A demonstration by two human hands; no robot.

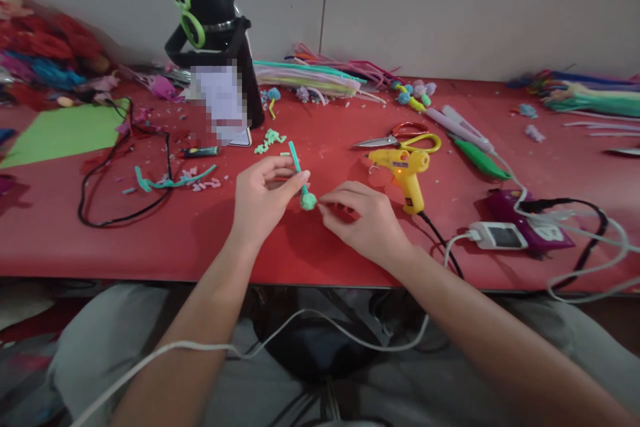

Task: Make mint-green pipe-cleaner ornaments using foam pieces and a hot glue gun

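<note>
My left hand (pixel 261 197) pinches a teal pipe cleaner (pixel 296 159) between thumb and fingers, its free end pointing up and away. At its lower end is a light green fuzzy ball (pixel 308 201). My right hand (pixel 367 219) is just right of the ball, thumb and forefinger drawn together at its edge. Whether a small piece sits between those fingertips is too small to tell. Beyond my left hand lie light green fuzzy scraps (pixel 270 140). A yellow glue gun (pixel 407 177) lies right of my right hand, a small orange light showing on it.
Scissors (pixel 425 142) lie behind the glue gun. A black bottle (pixel 205 7) with a phone (pixel 223 103) against it stands at the back. Pipe cleaner bundles (pixel 320 77) line the wall. Cables run around a purple power strip (pixel 530 223); a black cord (pixel 95 220) loops at left.
</note>
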